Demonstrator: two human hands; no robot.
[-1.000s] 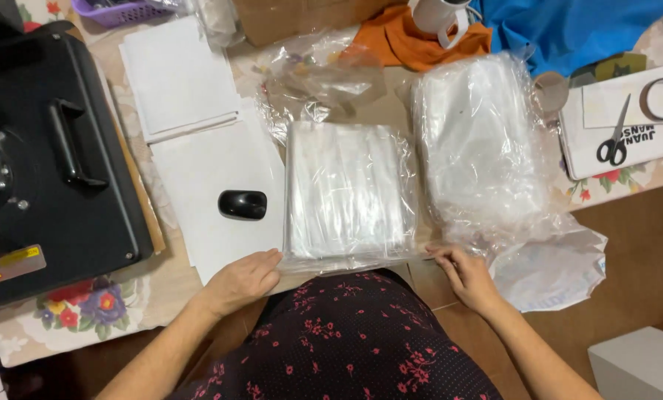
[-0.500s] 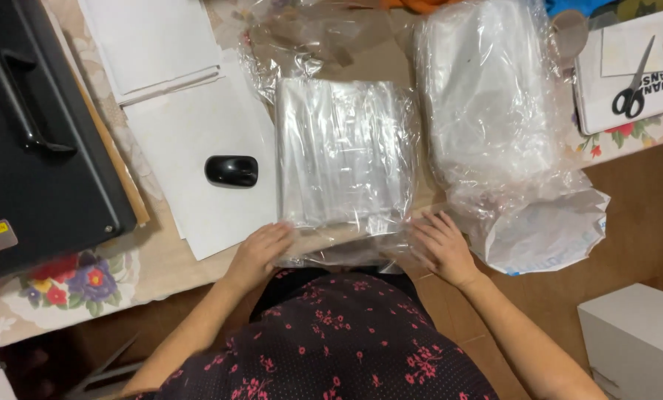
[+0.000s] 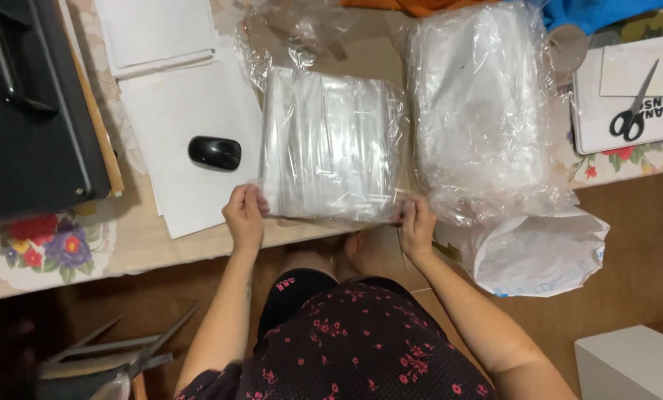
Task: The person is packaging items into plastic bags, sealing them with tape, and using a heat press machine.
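While your two hands hold it by its near corners, the flat pack of clear plastic bags (image 3: 330,144) lies on the table (image 3: 198,244), between the fingers of both hands. Your left hand (image 3: 244,215) pinches the near left corner, with the fingers closed together on the plastic edge. Your right hand (image 3: 418,222) pinches the near right corner in the same way, with the fingers closed on the film. The pack reaches from your fingertips to the far side, and its near edge is just at the table edge.

You have one pack in your hands. One bigger bundle of clear bags (image 3: 483,111) lies just to the right of it, and its loose white end hangs over the table edge. One black computer mouse (image 3: 214,152) rests on the white sheets (image 3: 183,111) to the left of the pack. One pair of scissors (image 3: 631,111) lies far right on a white board. One black machine (image 3: 28,111) stands at the far left.

Both your forearms come up from the near side, a little spread, with the wrists straight and the hands turned inward toward the pack.
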